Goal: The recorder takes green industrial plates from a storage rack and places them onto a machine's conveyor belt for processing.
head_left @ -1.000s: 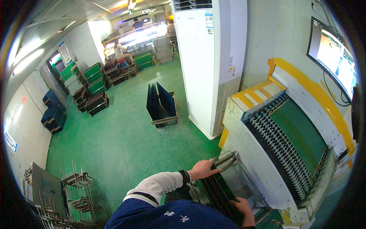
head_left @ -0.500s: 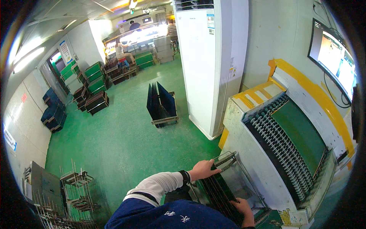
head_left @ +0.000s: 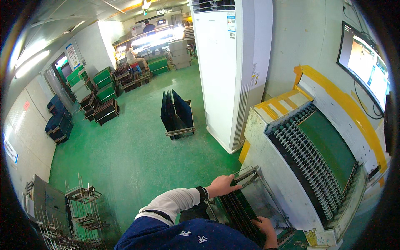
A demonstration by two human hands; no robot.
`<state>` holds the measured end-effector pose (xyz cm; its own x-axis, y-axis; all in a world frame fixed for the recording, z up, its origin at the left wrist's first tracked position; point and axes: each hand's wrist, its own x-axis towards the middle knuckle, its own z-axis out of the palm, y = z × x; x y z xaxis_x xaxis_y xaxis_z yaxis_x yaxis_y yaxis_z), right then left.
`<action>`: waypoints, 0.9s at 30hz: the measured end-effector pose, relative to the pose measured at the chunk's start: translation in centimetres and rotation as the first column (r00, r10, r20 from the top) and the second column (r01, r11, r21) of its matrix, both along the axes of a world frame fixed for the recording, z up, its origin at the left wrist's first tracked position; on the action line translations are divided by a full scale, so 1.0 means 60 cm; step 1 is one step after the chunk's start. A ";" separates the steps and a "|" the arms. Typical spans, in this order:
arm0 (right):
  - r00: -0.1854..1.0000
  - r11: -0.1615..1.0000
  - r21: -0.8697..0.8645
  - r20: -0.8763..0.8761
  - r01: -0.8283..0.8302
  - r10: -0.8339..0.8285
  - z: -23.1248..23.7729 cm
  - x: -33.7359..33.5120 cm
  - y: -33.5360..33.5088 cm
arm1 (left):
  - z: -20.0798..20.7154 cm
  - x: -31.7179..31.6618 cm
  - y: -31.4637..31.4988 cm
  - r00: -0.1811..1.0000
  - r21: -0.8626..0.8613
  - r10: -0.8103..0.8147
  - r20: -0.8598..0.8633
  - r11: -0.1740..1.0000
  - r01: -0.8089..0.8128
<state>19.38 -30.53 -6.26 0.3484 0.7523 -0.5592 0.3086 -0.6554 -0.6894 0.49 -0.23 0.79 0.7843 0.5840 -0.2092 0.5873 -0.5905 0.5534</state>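
Observation:
A row of thin dark-green panels [head_left: 239, 210] stands on edge in a metal rack [head_left: 249, 171] close in front of my body. My left hand [head_left: 223, 186] is closed over the far end of the panels, its fingers curled at their corner. At the near end, my right hand [head_left: 266, 230] grips the side of the same panels, with its thumb on top. My jacket hides part of the row's near left side. To the right of the rack stands a roller machine [head_left: 308, 162], on whose rollers a flat green panel [head_left: 327, 146] lies.
A tall white air conditioner [head_left: 221, 75] stands beyond the machine. On the green floor, another rack holds dark panels [head_left: 177, 114]. Wire racks [head_left: 85, 208] are at lower left; green bins [head_left: 104, 83] are stacked farther back. A screen [head_left: 364, 62] hangs at right. People [head_left: 132, 54] sit at a lit bench.

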 end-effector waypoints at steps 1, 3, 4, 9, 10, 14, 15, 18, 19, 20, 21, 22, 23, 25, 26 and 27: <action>1.000 1.000 -0.023 -0.006 -0.005 0.005 0.000 0.001 0.000 | 0.001 0.000 0.000 1.000 0.000 0.000 -0.002 1.000 0.000; 1.000 1.000 -0.015 0.018 -0.016 0.016 -0.005 0.003 0.000 | 0.002 0.000 -0.001 1.000 -0.002 0.001 0.005 1.000 -0.001; 0.999 1.000 -0.011 0.031 -0.019 0.020 -0.009 0.003 -0.002 | 0.003 0.001 -0.002 1.000 -0.004 -0.001 0.009 1.000 0.001; 0.999 1.000 -0.008 0.035 -0.014 0.014 -0.016 0.002 -0.001 | 0.003 -0.002 0.000 1.000 -0.002 -0.003 -0.003 1.000 0.003; 0.999 1.000 -0.030 0.031 -0.006 0.006 -0.006 0.000 0.000 | 0.003 -0.001 0.000 1.000 -0.002 -0.005 0.000 1.000 0.005; 0.998 0.999 0.036 0.062 -0.006 0.004 -0.027 0.002 -0.008 | 0.009 0.002 -0.002 1.000 -0.014 -0.002 -0.013 1.000 0.002; 0.998 0.999 0.041 0.055 -0.004 0.001 -0.026 0.002 -0.009 | 0.009 0.002 -0.003 1.000 -0.015 0.001 -0.009 1.000 -0.001; 1.000 1.000 0.021 0.028 0.006 -0.007 -0.007 -0.002 -0.003 | 0.010 -0.001 -0.004 1.000 -0.007 0.008 0.002 1.000 -0.008; 1.000 1.000 0.009 0.019 0.010 -0.010 0.000 -0.004 -0.001 | 0.011 -0.002 -0.004 1.000 -0.003 0.010 0.006 1.000 -0.010; 1.000 1.000 -0.011 0.007 0.019 -0.019 0.008 -0.006 0.002 | 0.007 -0.002 -0.003 1.000 0.000 0.012 0.001 1.000 -0.012; 1.000 0.999 -0.031 -0.005 0.028 -0.028 0.016 -0.007 0.005 | 0.000 -0.002 -0.001 1.000 0.004 0.013 -0.005 1.000 -0.013; 0.999 0.998 -0.052 -0.015 0.042 -0.043 0.020 -0.008 0.004 | -0.003 0.000 0.000 1.000 0.006 0.010 -0.009 1.000 -0.009; 0.999 0.999 -0.017 -0.002 0.038 -0.038 0.012 -0.007 0.001 | -0.003 0.001 0.000 1.000 0.004 0.005 -0.008 1.000 -0.005; 0.999 0.998 0.054 0.024 0.025 -0.026 -0.005 -0.005 -0.006 | -0.001 0.002 0.000 1.000 0.002 0.001 -0.008 1.000 -0.001; 0.999 0.998 0.049 0.020 0.031 -0.032 -0.007 -0.005 -0.006 | -0.001 0.002 0.000 1.000 0.001 -0.004 -0.008 1.000 0.004; 0.999 0.998 0.044 0.016 0.037 -0.038 -0.008 -0.005 -0.007 | -0.001 0.001 0.000 1.000 0.000 -0.008 -0.008 1.000 0.008</action>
